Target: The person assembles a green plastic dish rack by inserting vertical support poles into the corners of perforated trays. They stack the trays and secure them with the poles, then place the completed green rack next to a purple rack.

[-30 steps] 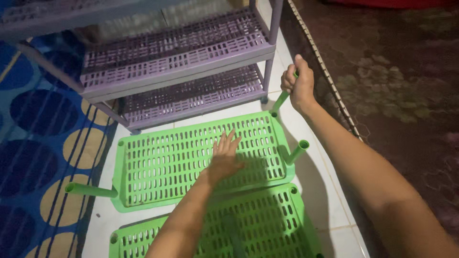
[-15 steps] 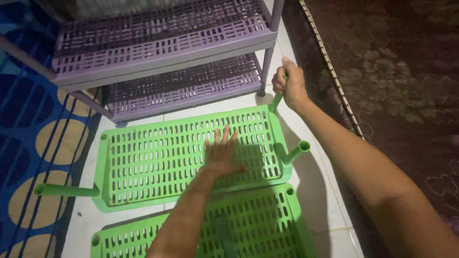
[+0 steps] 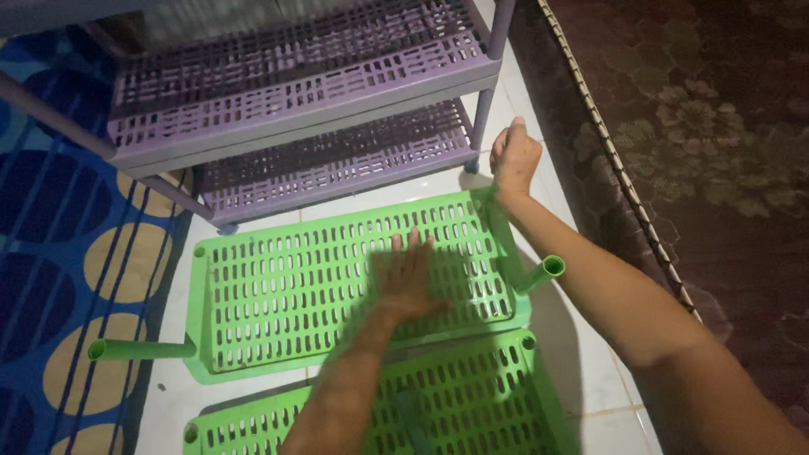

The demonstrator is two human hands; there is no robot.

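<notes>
A green slotted plastic shelf panel [image 3: 286,286] lies flat on the white tiled floor. My left hand [image 3: 406,276] presses flat on it, fingers spread. My right hand [image 3: 514,158] is closed around a green tube leg at the panel's far right corner; the hand hides most of that tube. Another green tube leg [image 3: 539,275] sticks out at the near right corner, and a third [image 3: 139,348] juts out at the near left. A second green slotted panel [image 3: 472,404] lies closer to me, partly under my left forearm.
A purple slotted shelf rack [image 3: 295,93] with several tiers stands just beyond the green panels. A blue mat with tan circles [image 3: 59,253] covers the floor on the left. A dark floral mattress [image 3: 708,143] with piped edging runs along the right.
My right hand has dropped lower on the corner tube, closer to the panel. My left hand stays pressed on the panel. The view has shifted slightly.
</notes>
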